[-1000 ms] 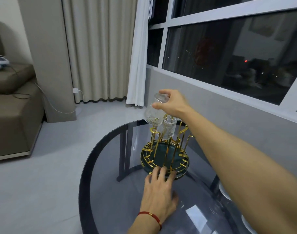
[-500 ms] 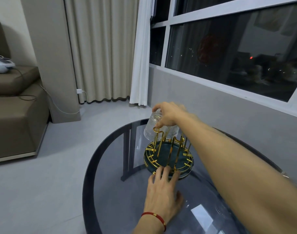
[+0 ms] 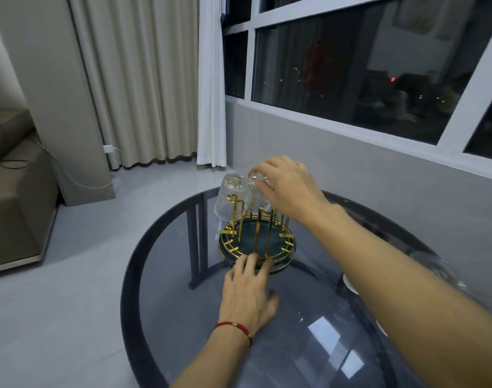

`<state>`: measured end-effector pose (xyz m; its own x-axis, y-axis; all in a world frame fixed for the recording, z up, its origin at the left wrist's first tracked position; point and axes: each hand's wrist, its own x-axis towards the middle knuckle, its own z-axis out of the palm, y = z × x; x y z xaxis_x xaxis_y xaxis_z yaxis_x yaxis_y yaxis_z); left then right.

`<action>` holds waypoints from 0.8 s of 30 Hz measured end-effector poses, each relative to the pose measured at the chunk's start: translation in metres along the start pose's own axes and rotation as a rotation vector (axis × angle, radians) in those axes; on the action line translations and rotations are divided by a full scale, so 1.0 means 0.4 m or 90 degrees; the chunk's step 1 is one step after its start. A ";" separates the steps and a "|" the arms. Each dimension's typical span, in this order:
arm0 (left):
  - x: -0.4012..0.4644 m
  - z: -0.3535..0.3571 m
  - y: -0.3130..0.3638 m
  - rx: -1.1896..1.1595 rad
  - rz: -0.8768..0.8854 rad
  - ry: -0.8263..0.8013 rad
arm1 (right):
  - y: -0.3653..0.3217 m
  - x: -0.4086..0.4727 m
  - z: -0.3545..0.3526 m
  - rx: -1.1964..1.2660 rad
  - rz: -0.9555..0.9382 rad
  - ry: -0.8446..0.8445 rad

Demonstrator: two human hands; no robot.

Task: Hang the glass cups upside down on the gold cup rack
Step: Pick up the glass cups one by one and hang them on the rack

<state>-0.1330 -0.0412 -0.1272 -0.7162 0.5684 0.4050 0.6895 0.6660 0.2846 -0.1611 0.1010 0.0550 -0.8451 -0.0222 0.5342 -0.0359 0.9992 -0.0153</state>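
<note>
The gold cup rack (image 3: 256,242) with a dark green round base stands on the far part of the glass table (image 3: 183,317). One glass cup (image 3: 228,200) hangs upside down on a far-left prong. Beside it a second glass cup (image 3: 256,180) sits upside down over a prong, with my right hand (image 3: 288,189) gripping its base from above. My left hand (image 3: 249,292) lies flat on the table, its fingertips pressing on the near rim of the rack's base.
A grey wall with a window runs along the right, close behind the table. More glassware (image 3: 435,267), blurred, stands at the table's right edge behind my right arm. A brown sofa (image 3: 12,191) and curtains (image 3: 144,79) are at the left, beyond open floor.
My right hand has brought the cup down from above the rack onto a prong next to the hung cup. My left hand has stayed at the rack's base.
</note>
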 end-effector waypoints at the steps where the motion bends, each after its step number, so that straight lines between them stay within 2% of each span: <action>1: 0.001 -0.003 -0.001 0.005 -0.001 -0.001 | 0.003 -0.057 -0.011 0.035 0.015 0.035; 5: -0.003 -0.007 0.001 0.030 -0.011 -0.031 | -0.011 -0.336 -0.049 0.073 0.086 0.136; 8: -0.006 -0.006 0.013 0.039 -0.024 -0.051 | -0.019 -0.539 -0.080 0.065 0.131 0.103; 12: -0.036 -0.013 0.097 0.001 -0.083 -0.051 | 0.022 -0.680 -0.125 0.121 0.250 0.056; 14: -0.056 -0.017 0.176 -0.064 -0.080 -0.051 | 0.045 -0.698 -0.144 0.159 0.331 0.084; 17: -0.067 -0.022 0.311 -0.250 0.034 -0.071 | 0.068 -0.720 -0.171 0.265 0.493 0.167; 19: -0.062 -0.024 0.393 -0.357 0.068 -0.081 | 0.079 -0.737 -0.184 0.301 0.565 0.205; 24: -0.057 0.005 0.512 -0.486 -0.009 -0.147 | 0.128 -0.781 -0.205 0.291 0.645 0.242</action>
<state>0.0245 0.0832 -0.0800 -0.6722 0.7037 0.2300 0.5035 0.2069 0.8388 0.1447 0.1619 -0.0435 -0.3863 0.8651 0.3201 0.3082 0.4481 -0.8392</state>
